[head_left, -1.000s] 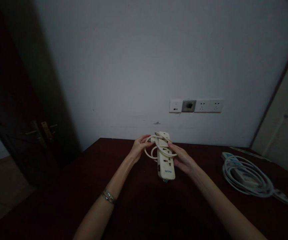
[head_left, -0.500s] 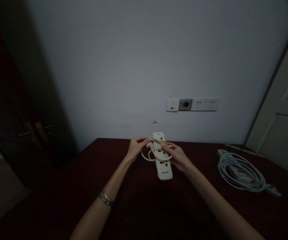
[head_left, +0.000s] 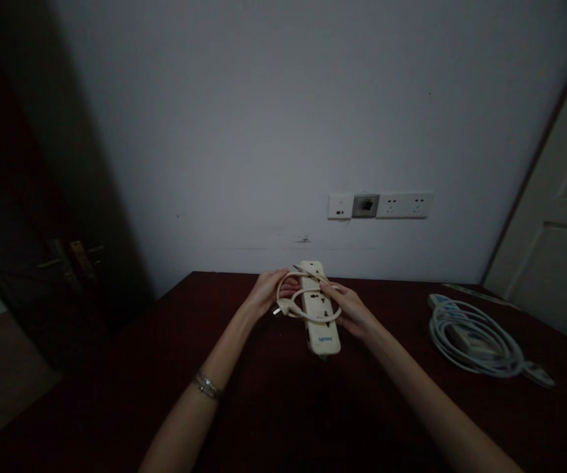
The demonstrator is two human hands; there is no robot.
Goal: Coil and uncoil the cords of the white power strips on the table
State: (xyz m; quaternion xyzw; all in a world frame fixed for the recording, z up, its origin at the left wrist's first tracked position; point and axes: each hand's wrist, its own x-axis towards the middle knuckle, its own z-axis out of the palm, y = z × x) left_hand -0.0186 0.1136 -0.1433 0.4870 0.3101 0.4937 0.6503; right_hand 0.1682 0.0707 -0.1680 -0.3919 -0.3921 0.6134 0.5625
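Cream strip: power strip point(head_left: 320, 314) gripped by right hand point(head_left: 353, 311).
Cord: cord point(head_left: 297, 297) loops pinched in left hand point(head_left: 267, 293).
Tip: keep coils snug, plug tucked.

— Any writing you can make out?

— One mark only: a small blue brand word on the near end of the cream power strip point(head_left: 318, 309), just past its last socket. It stands upside down from this side and looks like "PHILIPS", though the dim light leaves the letters soft.

— Anything on the wall sockets point(head_left: 380, 205)?

— No. The white plates show only their holes and a dark middle insert; no letters can be read.

— And the other power strip point(head_left: 465, 328), with its grey cable coiled on the table point(head_left: 273, 407)?

— It has bluish patches, too blurred to read.
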